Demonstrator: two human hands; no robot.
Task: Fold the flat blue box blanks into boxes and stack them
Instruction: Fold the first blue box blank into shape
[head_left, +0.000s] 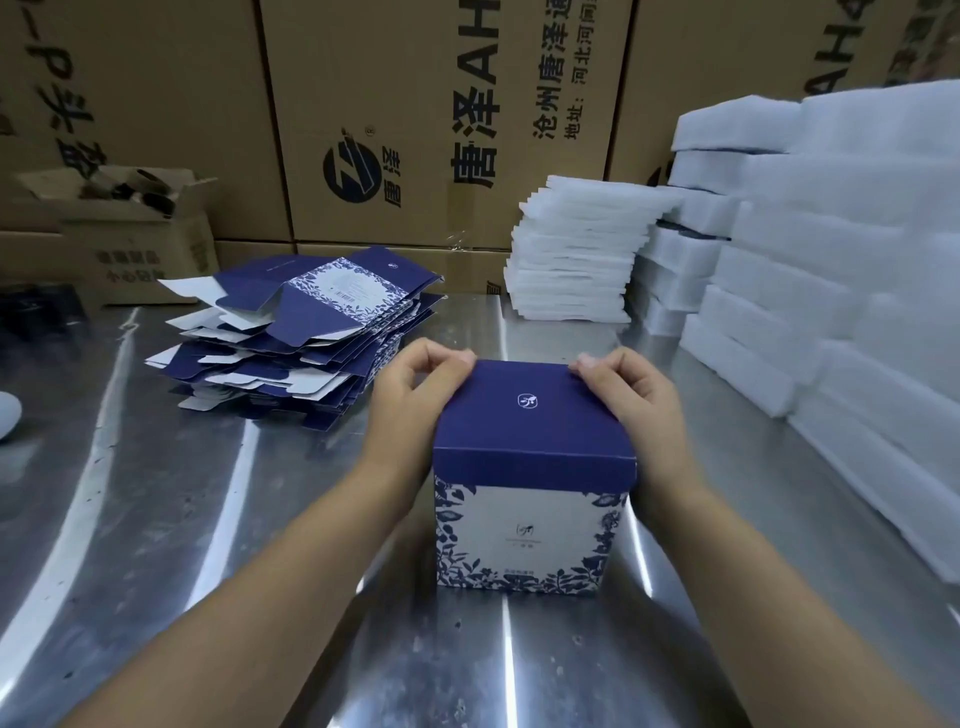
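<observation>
Blue box (530, 467) is standing upright near the worktop's (208, 519) near edge, squarely between both hands, while left grip (415, 384) and right grip (623, 389), equally near, are pinching its lid's far corners with curled fingers.

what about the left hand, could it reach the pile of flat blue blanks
Probably yes: the left hand pinches a lid corner of the folded blue cardboard box, but the pile of flat blue blanks lies beyond it, nothing between.
</observation>
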